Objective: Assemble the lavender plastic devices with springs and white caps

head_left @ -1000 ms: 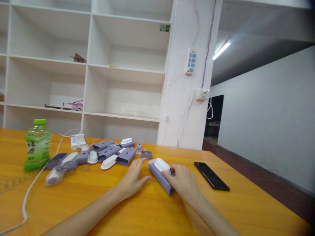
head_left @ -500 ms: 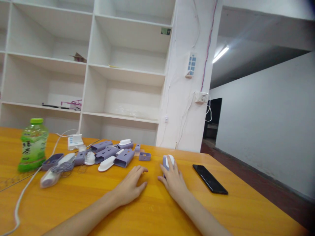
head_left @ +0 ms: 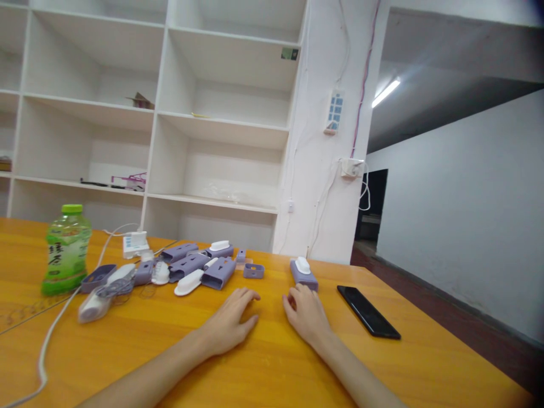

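Left hand low over the orange tabletop, empty, thumb and fingers apart; right hand level with it, fingers bent under and partly hidden, so whether it is closed cannot be told. Black phone flat to its right; just beyond the right fingers, contact unclear, lies the purple case with a white oval piece on top. Farther left: purple housings among white parts, then green bottle, upright; white shelving behind.
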Demonstrator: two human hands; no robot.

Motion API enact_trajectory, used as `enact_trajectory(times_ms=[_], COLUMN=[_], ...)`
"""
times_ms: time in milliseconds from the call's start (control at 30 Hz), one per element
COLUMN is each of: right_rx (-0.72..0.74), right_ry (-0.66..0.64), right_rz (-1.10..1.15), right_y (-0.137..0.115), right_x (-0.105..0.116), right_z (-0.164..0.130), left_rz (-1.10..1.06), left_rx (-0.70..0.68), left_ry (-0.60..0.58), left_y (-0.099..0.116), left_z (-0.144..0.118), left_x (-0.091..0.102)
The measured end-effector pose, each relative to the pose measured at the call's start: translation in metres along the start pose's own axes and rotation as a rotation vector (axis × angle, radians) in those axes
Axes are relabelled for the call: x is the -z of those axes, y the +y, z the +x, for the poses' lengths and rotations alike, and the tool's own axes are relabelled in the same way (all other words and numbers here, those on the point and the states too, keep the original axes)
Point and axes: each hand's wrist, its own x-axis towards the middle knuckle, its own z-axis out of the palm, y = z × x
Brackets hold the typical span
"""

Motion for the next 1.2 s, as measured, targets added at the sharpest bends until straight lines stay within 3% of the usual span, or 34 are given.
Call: enact_trajectory(times_ms=[333,467,567,700,833,933,1033,1133,1200], right_rx=[-0.059,-0.026,-0.008,0.004,0.019,0.038,0.052,0.071,0.115], right_ry=[-0.178,-0.188,-0.188,-0.185,-0.183,-0.159,-0.117,-0.082,-0.091], right_rz=[0.229,0.26,0.256,0.239,0.228,0.248,0.3,0.359,0.392], right_y=[0.06,0.06,0.057,0.051,0.043,0.034,0.019,0.0,-0.01], right_x=[-0.015,-0.018,-0.018,-0.017,-0.014,-0.011,-0.005,0.002,0.008], right_z=[0.016,0.014,0.011,0.005,0.001,-0.002,-0.003,-0.006,-0.009], left_rz=[-0.004,0.038,0.213,0.539,0.596,0.558,0.387,0.236,0.236], left_rx=[0.007,0.007,0.018,0.183,0.294,0.193,-0.015,-0.109,-0.127], left_ry=[-0.005,-0.011,0.034,0.182,0.205,0.113,0.036,0.048,0.069], left_y=[0.0,0.002,0.0,-0.017,-0.033,-0.018,0.019,0.049,0.055], left_z=[-0.002,-0.001,0.004,0.014,0.011,0.003,-0.003,-0.003,0.002], left_x=[0.001,0.001,0.009,0.034,0.052,0.042,0.019,0.003,0.005])
